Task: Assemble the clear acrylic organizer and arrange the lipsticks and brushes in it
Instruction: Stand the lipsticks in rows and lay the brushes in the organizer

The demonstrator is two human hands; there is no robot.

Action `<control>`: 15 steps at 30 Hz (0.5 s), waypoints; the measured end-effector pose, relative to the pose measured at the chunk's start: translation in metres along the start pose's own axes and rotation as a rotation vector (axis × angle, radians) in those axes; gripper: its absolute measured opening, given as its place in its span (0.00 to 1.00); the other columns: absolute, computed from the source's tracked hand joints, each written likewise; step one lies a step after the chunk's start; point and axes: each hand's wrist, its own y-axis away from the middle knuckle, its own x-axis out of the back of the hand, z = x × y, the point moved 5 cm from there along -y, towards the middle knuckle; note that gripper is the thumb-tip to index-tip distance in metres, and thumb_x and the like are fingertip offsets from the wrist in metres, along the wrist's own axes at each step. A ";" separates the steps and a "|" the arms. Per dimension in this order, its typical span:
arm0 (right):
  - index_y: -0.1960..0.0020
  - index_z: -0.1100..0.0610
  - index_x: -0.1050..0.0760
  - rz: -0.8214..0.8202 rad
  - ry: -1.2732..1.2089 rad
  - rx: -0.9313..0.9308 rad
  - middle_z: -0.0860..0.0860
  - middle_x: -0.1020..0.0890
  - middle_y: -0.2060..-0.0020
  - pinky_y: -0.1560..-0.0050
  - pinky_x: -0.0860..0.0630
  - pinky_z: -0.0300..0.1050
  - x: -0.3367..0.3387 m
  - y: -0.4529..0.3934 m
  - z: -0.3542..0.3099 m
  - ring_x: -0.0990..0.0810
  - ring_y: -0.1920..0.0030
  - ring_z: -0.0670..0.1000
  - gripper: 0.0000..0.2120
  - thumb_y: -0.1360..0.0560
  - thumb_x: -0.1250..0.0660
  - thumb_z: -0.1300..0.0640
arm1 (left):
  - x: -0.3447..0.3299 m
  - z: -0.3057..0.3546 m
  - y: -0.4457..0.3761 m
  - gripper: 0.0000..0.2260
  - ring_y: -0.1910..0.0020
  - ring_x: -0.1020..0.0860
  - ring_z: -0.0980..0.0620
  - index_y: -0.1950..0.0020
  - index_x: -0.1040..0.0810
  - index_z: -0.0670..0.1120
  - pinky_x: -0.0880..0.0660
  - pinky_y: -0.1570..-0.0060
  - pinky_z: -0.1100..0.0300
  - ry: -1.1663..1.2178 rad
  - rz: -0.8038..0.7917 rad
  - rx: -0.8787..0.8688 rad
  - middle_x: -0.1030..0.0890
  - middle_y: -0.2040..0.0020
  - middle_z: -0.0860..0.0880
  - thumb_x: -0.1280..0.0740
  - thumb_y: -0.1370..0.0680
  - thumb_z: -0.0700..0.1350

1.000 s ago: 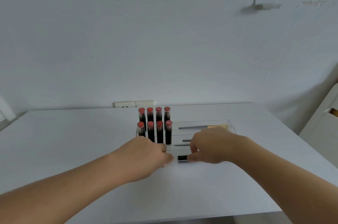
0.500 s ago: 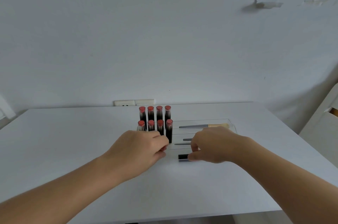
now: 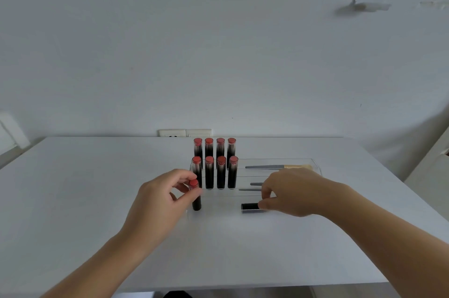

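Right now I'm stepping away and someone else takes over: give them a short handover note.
Left hand: pinches an upright lipstick at the organizer's front-left corner.
Right hand: fingertips on a black piece lying at the front.
Done: eight lipsticks stand in two rows at the back left; a long brush lies at the back right, with two more handles partly hidden by the right hand.
Left: seat the held lipstick, then place the black piece.

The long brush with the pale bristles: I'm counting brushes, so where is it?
In the head view, the long brush lies flat at the organizer's back right, beside the lipstick rows, beyond the right hand.
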 end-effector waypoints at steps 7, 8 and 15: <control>0.49 0.54 0.18 -0.050 0.029 -0.034 0.50 0.14 0.51 0.48 0.25 0.48 0.003 0.007 0.005 0.18 0.50 0.52 0.18 0.21 0.40 0.43 | -0.007 0.003 0.000 0.18 0.55 0.19 0.63 0.53 0.22 0.63 0.26 0.62 0.73 0.054 -0.010 -0.023 0.19 0.54 0.68 0.21 0.29 0.41; 0.49 0.54 0.18 -0.060 0.034 -0.038 0.51 0.14 0.51 0.49 0.25 0.47 0.003 0.007 0.005 0.18 0.51 0.52 0.17 0.20 0.40 0.44 | -0.007 0.003 -0.001 0.18 0.55 0.19 0.62 0.53 0.22 0.63 0.26 0.62 0.74 0.058 -0.008 -0.022 0.19 0.54 0.67 0.22 0.29 0.41; 0.49 0.55 0.19 -0.118 0.055 -0.052 0.51 0.15 0.54 0.43 0.23 0.52 0.005 0.006 0.001 0.23 0.59 0.51 0.16 0.21 0.42 0.48 | -0.010 0.005 -0.003 0.16 0.54 0.20 0.62 0.51 0.21 0.59 0.27 0.61 0.74 0.056 0.010 -0.039 0.20 0.52 0.66 0.22 0.28 0.40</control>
